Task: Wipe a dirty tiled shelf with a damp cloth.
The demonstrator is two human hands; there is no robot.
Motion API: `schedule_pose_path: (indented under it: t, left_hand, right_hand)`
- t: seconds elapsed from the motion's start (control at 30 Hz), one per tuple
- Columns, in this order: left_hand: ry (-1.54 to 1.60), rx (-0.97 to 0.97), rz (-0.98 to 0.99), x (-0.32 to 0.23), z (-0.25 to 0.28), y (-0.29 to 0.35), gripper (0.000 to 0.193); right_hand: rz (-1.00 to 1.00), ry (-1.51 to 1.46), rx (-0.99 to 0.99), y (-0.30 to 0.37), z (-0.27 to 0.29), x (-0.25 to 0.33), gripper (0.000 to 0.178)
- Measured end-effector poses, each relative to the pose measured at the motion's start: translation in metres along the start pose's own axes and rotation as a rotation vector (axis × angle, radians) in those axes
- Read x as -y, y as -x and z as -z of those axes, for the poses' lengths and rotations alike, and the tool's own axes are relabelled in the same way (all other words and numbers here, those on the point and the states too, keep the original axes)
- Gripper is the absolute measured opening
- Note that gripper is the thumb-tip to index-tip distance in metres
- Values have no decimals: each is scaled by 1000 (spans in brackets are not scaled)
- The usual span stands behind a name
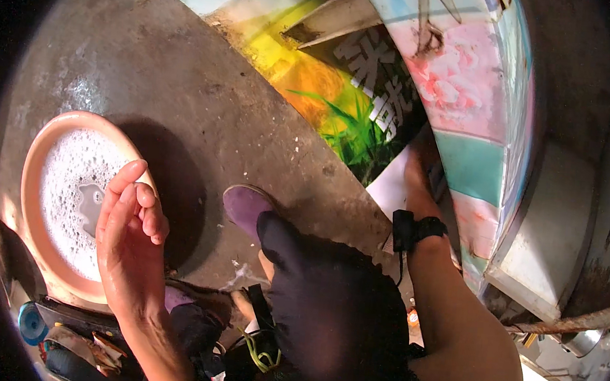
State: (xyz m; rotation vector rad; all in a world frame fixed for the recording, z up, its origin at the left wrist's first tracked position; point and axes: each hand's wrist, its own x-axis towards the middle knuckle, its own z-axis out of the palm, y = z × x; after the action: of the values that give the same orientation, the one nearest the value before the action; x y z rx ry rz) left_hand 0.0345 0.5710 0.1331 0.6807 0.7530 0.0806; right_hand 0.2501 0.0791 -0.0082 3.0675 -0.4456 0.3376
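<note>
My left hand [131, 213], wet-looking, hovers over the right rim of a round peach-coloured basin [31, 183]. Its fingers are loosely bent and somewhat apart, with nothing seen in them. White suds and cloudy water [68, 193] fill the basin. On the other side, my right hand [422, 160] reaches in beneath the edge of a flower-patterned pink and teal cover [464, 81]. That cover hides its fingers and anything they may hold. A black device on a strap [416, 231] sits at my right wrist, its cable hanging down.
A colourful printed sheet [327, 92] lies on the grey concrete floor [186, 59]. My dark-clothed knee [339, 301] and purple shoe [246, 207] are between my arms. A pale panel [536, 259] and rusty bar [589, 313] stand at right. A dark container of odds and ends [81, 348] is lower left.
</note>
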Motion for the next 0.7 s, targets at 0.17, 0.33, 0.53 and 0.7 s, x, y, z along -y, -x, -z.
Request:
schedule_pose_path:
  t: [0.17,0.33,0.53,0.7]
  left_hand:
    - [-30,28,19,-1,-16,4,34]
    - [-32,98,-19,-1,-24,13,36]
    - [-60,78,-66,-11,-15,29,38]
    - [-106,25,-114,-24,-19,43,38]
  right_hand:
    - [311,-74,-17,64,25,78,37]
    - [570,-333,118,117,66,163,37]
    - [388,-368,272,96,62,90,36]
    - [271,-117,-85,79,31,-29,37]
